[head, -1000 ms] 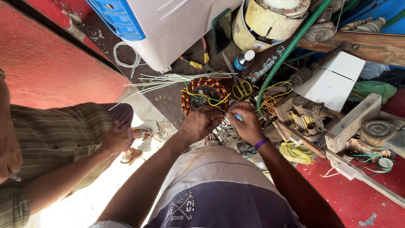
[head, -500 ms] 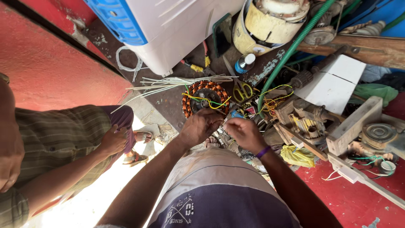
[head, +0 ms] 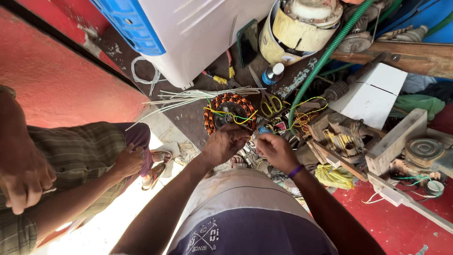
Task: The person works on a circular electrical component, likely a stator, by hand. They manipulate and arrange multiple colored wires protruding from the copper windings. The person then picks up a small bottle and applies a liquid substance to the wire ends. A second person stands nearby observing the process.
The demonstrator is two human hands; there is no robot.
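A round motor stator (head: 230, 111) with copper windings and yellow and green leads lies on the floor ahead of me. My left hand (head: 225, 144) rests at its near rim, fingers pinched on thin wire leads. My right hand (head: 276, 151), a purple band on its wrist, is just to the right, fingers closed around a small blue item (head: 264, 130) I cannot identify. Both hands are close together, almost touching.
Yellow-handled scissors (head: 269, 101), a bundle of white sleeving (head: 188, 97), a small white-capped bottle (head: 272, 73), a green hose (head: 325, 52) and a white box (head: 373, 94) surround the stator. Motor parts and wooden blocks crowd the right. A seated person's hand (head: 127, 160) rests on a knee at left.
My right hand has drawn back slightly toward me from the stator. My left hand stays at the stator's rim. The view has shifted a little.
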